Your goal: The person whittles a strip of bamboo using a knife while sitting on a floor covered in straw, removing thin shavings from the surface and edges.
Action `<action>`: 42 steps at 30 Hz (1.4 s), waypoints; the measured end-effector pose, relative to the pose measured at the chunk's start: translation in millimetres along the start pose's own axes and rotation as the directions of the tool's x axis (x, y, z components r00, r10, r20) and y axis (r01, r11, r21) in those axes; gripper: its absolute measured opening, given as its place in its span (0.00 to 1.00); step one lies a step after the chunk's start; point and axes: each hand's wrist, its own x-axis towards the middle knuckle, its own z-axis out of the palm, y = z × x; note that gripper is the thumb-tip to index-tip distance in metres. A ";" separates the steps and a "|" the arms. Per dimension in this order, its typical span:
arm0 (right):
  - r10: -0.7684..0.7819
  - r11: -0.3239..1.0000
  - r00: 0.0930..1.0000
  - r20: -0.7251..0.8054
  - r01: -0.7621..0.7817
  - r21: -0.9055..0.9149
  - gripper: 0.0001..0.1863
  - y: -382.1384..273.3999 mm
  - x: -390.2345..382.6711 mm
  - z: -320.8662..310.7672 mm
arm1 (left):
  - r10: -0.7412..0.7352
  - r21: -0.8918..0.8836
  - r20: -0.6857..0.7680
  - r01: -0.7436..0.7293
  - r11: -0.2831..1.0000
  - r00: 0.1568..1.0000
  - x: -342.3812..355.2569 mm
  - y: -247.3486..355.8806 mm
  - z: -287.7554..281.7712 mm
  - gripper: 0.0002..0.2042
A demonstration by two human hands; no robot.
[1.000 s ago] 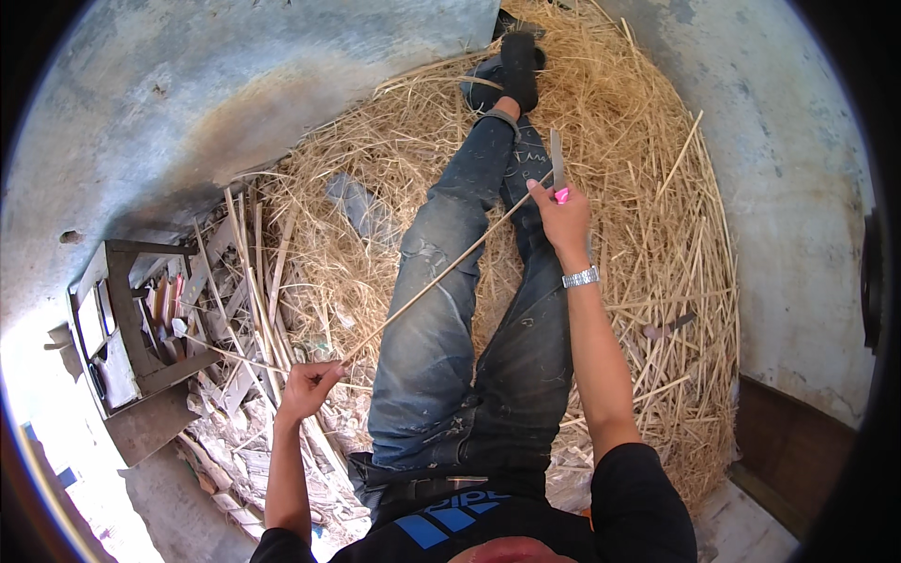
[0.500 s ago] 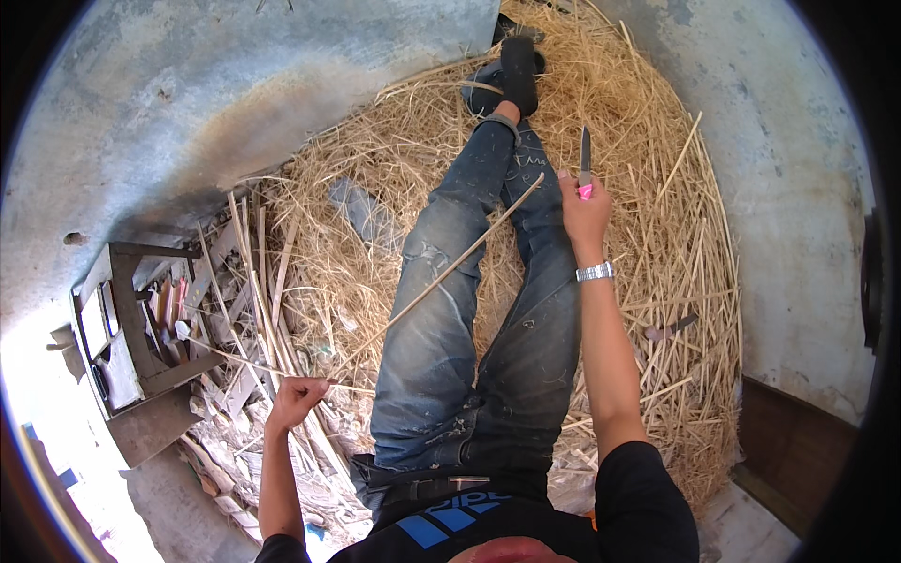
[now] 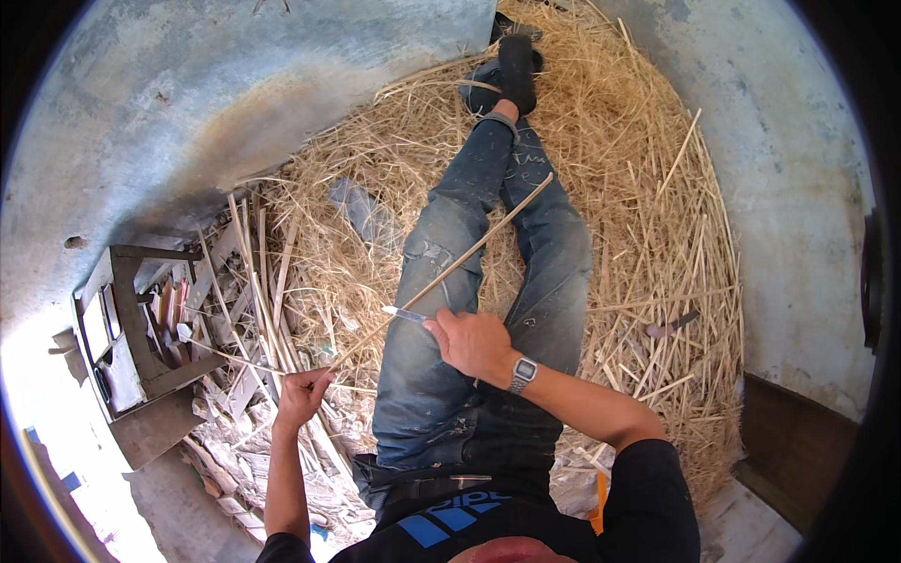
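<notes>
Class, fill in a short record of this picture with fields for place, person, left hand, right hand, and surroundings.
Place: concrete floor covered with a heap of straw
Person: seated, legs in jeans stretched out
Left hand: left hand grips the near end of a long thin stick
Right hand: right hand holds a knife, blade against the stick
Surroundings: small wooden box and cut strips at the left

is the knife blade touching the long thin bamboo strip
Touching: the head view shows the knife blade in the right hand meeting the long thin bamboo strip, whose near end the left hand grips.
</notes>
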 end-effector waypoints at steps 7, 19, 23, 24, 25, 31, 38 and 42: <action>0.373 0.886 0.767 -0.523 -0.462 -0.045 0.22 136.5 59.0 -71.6 | 0.198 0.310 -0.121 -0.152 0.938 0.973 -3.1 -3.6 13.0 0.11; 0.065 0.998 0.958 -0.279 -0.055 0.044 0.16 37.7 28.7 -12.8 | 0.240 0.243 -0.136 -0.203 0.949 0.961 15.5 7.6 30.0 0.10; 0.375 0.898 0.731 -0.571 -0.440 0.026 0.21 154.1 69.9 -70.0 | 0.179 0.202 -0.061 -0.163 0.966 0.982 23.9 7.5 34.0 0.09; 0.368 0.905 0.737 -0.567 -0.423 0.037 0.20 159.1 74.9 -77.3 | 0.205 0.168 -0.079 -0.189 0.967 0.976 27.1 7.5 36.2 0.08; 0.361 0.912 0.742 -0.564 -0.407 0.049 0.20 162.6 76.5 -83.5 | 0.209 0.161 -0.081 -0.195 0.968 0.975 30.3 7.8 37.6 0.08; 0.080 0.995 0.966 -0.248 -0.063 0.075 0.19 83.8 34.6 -26.9 | 0.149 0.121 -0.077 -0.139 0.983 0.986 21.5 -4.9 36.3 0.10; 0.387 0.899 0.730 -0.564 -0.435 0.054 0.21 163.8 95.8 -83.5 | 0.155 0.210 -0.083 -0.135 0.968 0.984 33.9 16.4 38.1 0.09; 0.230 0.972 0.902 -0.365 -0.233 0.036 0.17 99.9 64.5 -32.1 | 0.196 0.320 -0.145 -0.141 0.937 0.970 45.3 46.6 50.2 0.09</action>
